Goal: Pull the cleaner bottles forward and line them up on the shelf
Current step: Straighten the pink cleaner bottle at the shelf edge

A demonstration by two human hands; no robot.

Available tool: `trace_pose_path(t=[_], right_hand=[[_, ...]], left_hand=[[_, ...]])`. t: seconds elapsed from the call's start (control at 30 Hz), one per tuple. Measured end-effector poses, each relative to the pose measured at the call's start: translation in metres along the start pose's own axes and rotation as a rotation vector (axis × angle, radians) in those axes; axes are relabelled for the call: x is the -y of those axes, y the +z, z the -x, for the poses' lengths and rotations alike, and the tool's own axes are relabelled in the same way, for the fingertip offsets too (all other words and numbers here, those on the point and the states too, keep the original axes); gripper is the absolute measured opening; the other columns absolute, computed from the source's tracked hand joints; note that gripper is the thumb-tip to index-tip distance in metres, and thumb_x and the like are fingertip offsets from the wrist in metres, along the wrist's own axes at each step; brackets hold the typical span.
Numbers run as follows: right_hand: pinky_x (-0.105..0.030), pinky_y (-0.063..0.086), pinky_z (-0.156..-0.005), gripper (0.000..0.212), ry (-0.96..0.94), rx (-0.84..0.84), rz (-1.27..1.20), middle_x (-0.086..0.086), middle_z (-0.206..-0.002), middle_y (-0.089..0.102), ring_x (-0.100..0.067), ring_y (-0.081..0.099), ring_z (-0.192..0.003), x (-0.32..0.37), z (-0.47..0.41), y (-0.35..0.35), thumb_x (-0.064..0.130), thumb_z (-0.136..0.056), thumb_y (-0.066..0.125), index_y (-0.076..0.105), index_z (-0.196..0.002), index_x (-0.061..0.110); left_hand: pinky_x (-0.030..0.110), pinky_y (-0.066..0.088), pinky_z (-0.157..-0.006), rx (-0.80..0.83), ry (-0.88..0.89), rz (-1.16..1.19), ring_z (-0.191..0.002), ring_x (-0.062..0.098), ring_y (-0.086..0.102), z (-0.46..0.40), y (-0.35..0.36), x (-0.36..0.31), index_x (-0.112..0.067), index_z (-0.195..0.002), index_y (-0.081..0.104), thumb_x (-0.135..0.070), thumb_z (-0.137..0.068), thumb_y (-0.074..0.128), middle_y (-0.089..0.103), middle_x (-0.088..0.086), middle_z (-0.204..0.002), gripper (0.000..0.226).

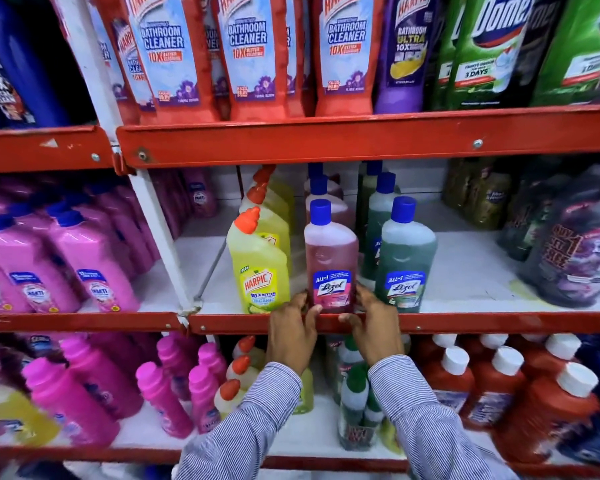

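A pink Lizol bottle [330, 258] with a blue cap stands at the front edge of the middle shelf [465, 322]. My left hand [291, 336] grips its base from the left and my right hand [373, 327] from the right. Behind it more pink bottles [321, 195] stand in a row. To its left a yellow Harpic bottle [258, 265] with an orange cap fronts its own row. A green Lizol bottle [405, 258] stands at the front on the right, with another green bottle [378, 216] behind it.
Dark bundled packs [575, 251] sit at the shelf's right. A white upright post [160, 233] divides off pink bottles [90, 258] on the left. Red Harpic bottles [253, 53] fill the shelf above. White-capped red bottles [499, 386] stand below.
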State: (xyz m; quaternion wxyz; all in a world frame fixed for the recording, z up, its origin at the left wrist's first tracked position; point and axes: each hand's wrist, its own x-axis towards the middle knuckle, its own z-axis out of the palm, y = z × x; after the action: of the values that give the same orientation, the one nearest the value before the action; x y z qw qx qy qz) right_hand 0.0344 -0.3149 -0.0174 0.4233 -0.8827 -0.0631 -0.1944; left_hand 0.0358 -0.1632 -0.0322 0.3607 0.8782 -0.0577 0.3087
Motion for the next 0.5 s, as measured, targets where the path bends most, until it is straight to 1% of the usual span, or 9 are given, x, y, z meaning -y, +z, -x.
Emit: trace_pose_path(t=[0.1, 0.17, 0.2, 0.23, 0.3, 0.37, 0.43, 0.47, 0.5], right_hand=[[-0.012, 0.037, -0.087, 0.062, 0.000, -0.007, 0.019, -0.006, -0.119, 0.072, -0.024, 0.069, -0.102, 0.001, 0.001, -0.002, 0.004, -0.075, 0.074, 0.057, -0.132, 0.019], [0.000, 0.030, -0.085, 0.061, 0.004, -0.009, -0.015, -0.004, -0.120, 0.071, -0.014, 0.066, -0.101, 0.002, 0.002, -0.004, 0.003, -0.075, 0.075, 0.058, -0.132, 0.016], [0.004, 0.028, -0.086, 0.061, 0.001, -0.017, -0.033, -0.003, -0.121, 0.071, -0.008, 0.063, -0.100, 0.000, 0.004, -0.005, 0.004, -0.075, 0.076, 0.059, -0.132, 0.014], [0.003, 0.030, -0.088, 0.059, -0.005, -0.037, -0.043, -0.001, -0.121, 0.070, -0.005, 0.061, -0.101, -0.003, 0.006, -0.007, 0.005, -0.075, 0.077, 0.060, -0.131, 0.013], [-0.014, 0.045, -0.094, 0.048, -0.003, -0.124, -0.066, -0.002, -0.117, 0.073, -0.007, 0.067, -0.099, -0.015, 0.013, -0.015, 0.011, -0.076, 0.080, 0.066, -0.122, 0.014], [-0.029, 0.057, -0.084, 0.030, -0.002, -0.288, -0.137, -0.002, -0.097, 0.078, -0.012, 0.073, -0.083, -0.026, 0.023, -0.029, 0.013, -0.075, 0.081, 0.072, -0.103, 0.019], [-0.035, 0.058, -0.072, 0.023, 0.039, -0.464, -0.194, 0.000, -0.083, 0.074, -0.014, 0.069, -0.070, -0.034, 0.027, -0.047, 0.014, -0.073, 0.083, 0.069, -0.089, 0.020], [-0.036, 0.057, -0.071, 0.028, 0.070, -0.515, -0.189, -0.001, -0.085, 0.071, -0.017, 0.067, -0.070, -0.039, 0.026, -0.056, 0.016, -0.070, 0.085, 0.065, -0.090, 0.020], [-0.036, 0.056, -0.074, 0.037, 0.103, -0.517, -0.174, -0.003, -0.092, 0.069, -0.020, 0.065, -0.075, -0.044, 0.022, -0.062, 0.017, -0.068, 0.087, 0.063, -0.095, 0.019]], left_hand=[[0.036, 0.053, -0.072, 0.009, 0.003, 0.006, -0.081, 0.030, 0.070, 0.001, -0.001, -0.001, -0.016, -0.110, 0.067, -0.028, -0.092, 0.061, 0.077, 0.010, -0.096, 0.022], [0.037, 0.055, -0.075, 0.034, -0.002, 0.020, -0.082, 0.028, 0.070, 0.001, -0.002, -0.003, -0.017, -0.110, 0.066, -0.028, -0.092, 0.062, 0.077, 0.009, -0.098, 0.022], [0.037, 0.055, -0.076, 0.037, -0.016, 0.027, -0.084, 0.027, 0.070, 0.001, -0.002, -0.003, -0.017, -0.110, 0.067, -0.028, -0.091, 0.063, 0.077, 0.008, -0.098, 0.022], [0.034, 0.054, -0.079, 0.015, -0.041, 0.043, -0.085, 0.024, 0.070, 0.002, -0.002, -0.004, -0.018, -0.109, 0.067, -0.027, -0.090, 0.065, 0.077, 0.006, -0.099, 0.022], [0.024, 0.048, -0.084, -0.106, -0.063, 0.099, -0.091, 0.020, 0.067, 0.010, -0.001, -0.010, -0.016, -0.108, 0.068, -0.021, -0.086, 0.069, 0.075, 0.005, -0.101, 0.022], [0.015, 0.041, -0.089, -0.198, 0.027, 0.125, -0.096, 0.017, 0.060, 0.021, 0.003, -0.023, -0.015, -0.105, 0.068, -0.013, -0.083, 0.070, 0.069, 0.005, -0.102, 0.022], [0.013, 0.042, -0.093, -0.143, 0.160, 0.147, -0.097, 0.015, 0.059, 0.029, 0.013, -0.040, -0.014, -0.103, 0.068, -0.007, -0.082, 0.071, 0.068, 0.004, -0.101, 0.022], [0.017, 0.044, -0.094, -0.093, 0.198, 0.155, -0.098, 0.016, 0.061, 0.029, 0.022, -0.047, -0.014, -0.104, 0.068, -0.008, -0.083, 0.071, 0.069, 0.005, -0.102, 0.022], [0.023, 0.047, -0.094, -0.039, 0.199, 0.165, -0.099, 0.018, 0.062, 0.026, 0.029, -0.053, -0.014, -0.107, 0.067, -0.010, -0.083, 0.071, 0.070, 0.006, -0.105, 0.025]])
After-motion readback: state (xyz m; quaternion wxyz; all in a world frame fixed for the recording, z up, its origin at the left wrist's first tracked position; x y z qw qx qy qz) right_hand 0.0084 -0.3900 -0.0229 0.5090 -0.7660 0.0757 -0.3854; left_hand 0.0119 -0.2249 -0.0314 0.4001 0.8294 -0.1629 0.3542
